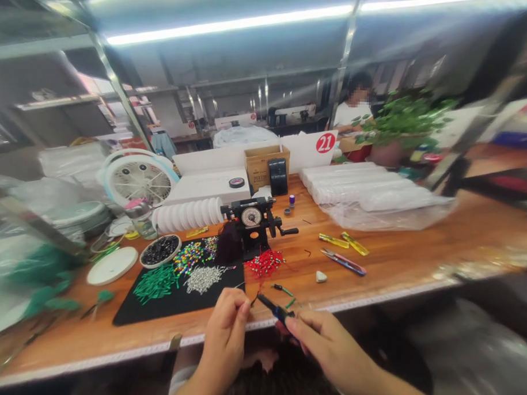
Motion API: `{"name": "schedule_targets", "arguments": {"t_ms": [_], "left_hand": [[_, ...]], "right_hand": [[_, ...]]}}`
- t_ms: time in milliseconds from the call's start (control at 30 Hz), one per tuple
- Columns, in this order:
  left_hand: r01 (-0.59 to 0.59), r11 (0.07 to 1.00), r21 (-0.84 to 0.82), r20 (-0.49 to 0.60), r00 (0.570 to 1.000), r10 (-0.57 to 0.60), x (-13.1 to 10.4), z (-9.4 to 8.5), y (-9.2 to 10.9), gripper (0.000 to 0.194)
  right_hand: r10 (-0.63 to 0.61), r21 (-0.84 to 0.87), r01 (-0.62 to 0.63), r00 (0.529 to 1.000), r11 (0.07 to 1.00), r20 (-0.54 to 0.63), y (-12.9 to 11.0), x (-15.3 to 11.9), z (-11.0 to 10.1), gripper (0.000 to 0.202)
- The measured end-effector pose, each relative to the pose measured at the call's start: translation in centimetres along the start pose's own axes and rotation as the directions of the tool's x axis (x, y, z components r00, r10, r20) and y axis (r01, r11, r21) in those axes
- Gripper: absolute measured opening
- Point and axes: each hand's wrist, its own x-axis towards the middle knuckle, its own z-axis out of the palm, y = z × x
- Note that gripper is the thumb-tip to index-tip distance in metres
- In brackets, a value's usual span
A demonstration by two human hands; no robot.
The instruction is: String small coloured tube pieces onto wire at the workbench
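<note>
In front of me, at the bench edge, my left hand is closed in a pinch. A thin dark strand shows at its fingertips; its far end is hard to make out. My right hand is wrapped round a pair of dark pliers, whose tips point up and left towards the strand. Just beyond the pliers lie a short green tube and a small black piece. Red strands with beads lie past both hands, in front of a black winding machine with a dial and crank.
A black mat bears green tubes, silvery pieces and coloured beads. Left of it are a bowl of black pieces and a white lid. Snips and yellow-handled tools lie right, before bagged white rolls.
</note>
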Motion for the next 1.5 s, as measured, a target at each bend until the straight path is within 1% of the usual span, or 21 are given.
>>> {"name": "schedule_targets", "arguments": {"t_ms": [133, 267, 333, 400, 500, 633, 800, 933, 1000, 1100, 1233, 1333, 1500], "left_hand": [[0.003, 1.000, 0.005, 0.004, 1.000, -0.003, 0.0, 0.0, 0.1, 0.021], [0.055, 0.998, -0.008, 0.031, 0.998, -0.055, 0.1, 0.1, 0.1, 0.023], [0.078, 0.997, -0.016, 0.043, 0.996, -0.077, 0.1, 0.1, 0.2, 0.023], [0.091, 0.996, -0.021, 0.040, 0.995, -0.090, 0.1, 0.1, 0.3, 0.024], [0.100, 0.995, -0.028, 0.028, 0.995, -0.099, 0.2, 0.1, 0.4, 0.025], [0.162, 0.985, -0.062, 0.044, 0.986, -0.160, 0.3, 0.0, 0.7, 0.026], [0.213, 0.970, -0.114, 0.051, 0.977, -0.209, 0.4, -0.1, 1.0, 0.027], [0.245, 0.959, -0.141, 0.069, 0.969, -0.238, 0.4, -0.1, 1.1, 0.028], [0.292, 0.939, -0.184, 0.089, 0.956, -0.279, 0.3, 0.0, 1.1, 0.029], [0.368, 0.882, -0.295, 0.116, 0.930, -0.350, 0.2, 0.2, 1.4, 0.031], [0.430, 0.809, -0.400, 0.097, 0.898, -0.429, 0.1, 0.8, 1.7, 0.030], [0.430, 0.792, -0.433, 0.067, 0.891, -0.448, 0.0, 1.4, 1.3, 0.029], [0.392, 0.761, -0.516, 0.050, 0.901, -0.430, -0.3, 1.9, 0.1, 0.029]], "right_hand": [[-0.079, -0.113, 0.075, 0.996, 0.991, -0.032, 0.0, 0.0, 0.0, 0.046], [-0.231, -0.245, 0.217, 0.972, 0.945, -0.031, -0.4, -0.4, 0.0, 0.036], [-0.264, -0.286, 0.243, 0.964, 0.927, -0.036, -0.7, -0.6, 0.0, 0.033], [-0.266, -0.286, 0.243, 0.963, 0.927, -0.045, -0.8, -0.6, 0.0, 0.033], [-0.255, -0.234, 0.239, 0.966, 0.943, -0.043, -0.7, -0.5, -0.2, 0.034], [-0.230, -0.200, 0.218, 0.973, 0.955, -0.036, -0.3, -0.3, -0.3, 0.038], [-0.253, -0.210, 0.241, 0.967, 0.948, -0.032, -0.6, -0.2, -0.1, 0.036], [-0.254, -0.267, 0.235, 0.966, 0.934, -0.039, -0.8, -0.2, 0.1, 0.034], [-0.267, -0.309, 0.242, 0.963, 0.920, -0.040, -0.7, -0.2, 0.2, 0.033], [-0.320, -0.357, 0.286, 0.947, 0.889, -0.037, -0.4, -0.1, 0.3, 0.032], [-0.383, -0.377, 0.334, 0.922, 0.864, -0.060, 0.4, 0.4, 0.5, 0.030], [-0.403, -0.387, 0.338, 0.910, 0.858, -0.097, 1.1, 0.8, 0.6, 0.029], [-0.352, -0.405, 0.285, 0.931, 0.869, -0.100, 1.3, 1.1, 0.6, 0.033]]}}
